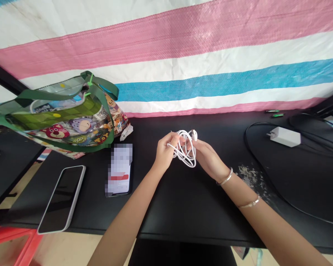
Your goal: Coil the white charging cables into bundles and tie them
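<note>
A white charging cable (189,159), looped into a loose coil, is held above the black table between both hands. My left hand (166,147) is closed on the coil's left side. On the other side, my right hand (208,155) pinches the cable close to its plug (194,134), which points up with its metal end showing. Some of the fingertips are hidden behind the loops. Two bracelets circle the right forearm.
On the left stand a cartoon-printed bag (80,127) with green straps, a lit phone (119,170) and a dark-screened phone (62,199). A white charger (285,136), a black cable (262,170) and scattered crumbs (251,177) lie right. Behind hangs a striped sheet (183,70).
</note>
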`<state>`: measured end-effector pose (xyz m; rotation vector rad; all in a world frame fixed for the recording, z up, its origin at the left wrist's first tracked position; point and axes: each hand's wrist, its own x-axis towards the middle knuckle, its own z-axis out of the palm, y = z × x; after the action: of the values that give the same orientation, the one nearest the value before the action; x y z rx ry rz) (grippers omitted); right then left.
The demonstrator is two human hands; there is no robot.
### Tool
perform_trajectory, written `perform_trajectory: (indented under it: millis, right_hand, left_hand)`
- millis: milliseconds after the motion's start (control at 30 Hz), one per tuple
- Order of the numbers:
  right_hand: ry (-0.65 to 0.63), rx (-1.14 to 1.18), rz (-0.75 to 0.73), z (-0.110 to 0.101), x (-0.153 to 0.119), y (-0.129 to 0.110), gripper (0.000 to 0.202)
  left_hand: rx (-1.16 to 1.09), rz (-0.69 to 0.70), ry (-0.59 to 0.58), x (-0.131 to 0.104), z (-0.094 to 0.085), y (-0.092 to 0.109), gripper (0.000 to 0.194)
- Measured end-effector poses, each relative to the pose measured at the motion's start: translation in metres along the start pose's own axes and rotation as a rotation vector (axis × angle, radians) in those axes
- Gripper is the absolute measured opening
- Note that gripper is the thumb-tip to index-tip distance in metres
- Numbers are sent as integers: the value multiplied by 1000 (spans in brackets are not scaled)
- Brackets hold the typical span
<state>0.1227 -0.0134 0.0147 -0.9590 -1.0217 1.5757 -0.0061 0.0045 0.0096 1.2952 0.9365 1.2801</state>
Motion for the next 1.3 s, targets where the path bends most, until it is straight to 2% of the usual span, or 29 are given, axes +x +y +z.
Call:
perform_trajectory:
  millis: [267, 467, 633, 900, 967, 1133, 1300]
  right_hand:
    - [-55, -47, -11, -2, 0, 3, 46]
    - [-81, -192, -118, -2, -1, 4, 46]
    - [5, -234, -202, -4, 1, 8, 47]
    - [169, -126, -323, -6, 3, 5, 42]
    - [204, -111, -344, -7, 3, 4, 42]
    - [262, -54, -373, -7, 3, 1, 40]
    - [293, -10, -351, -7, 4, 0, 42]
  left_hand:
    - [-28, 13, 44, 0, 0, 0, 56]
    - [18, 32, 72, 1, -1, -3, 53]
    - [72, 30, 74, 0, -2, -4, 48]
    - [68, -161, 16, 0, 0, -3, 13]
    - [117, -174, -23, -1, 0, -2, 11]
    - [369, -34, -135, -5, 1, -3, 21]
    - [482, 39, -165, -7, 0, -5, 22]
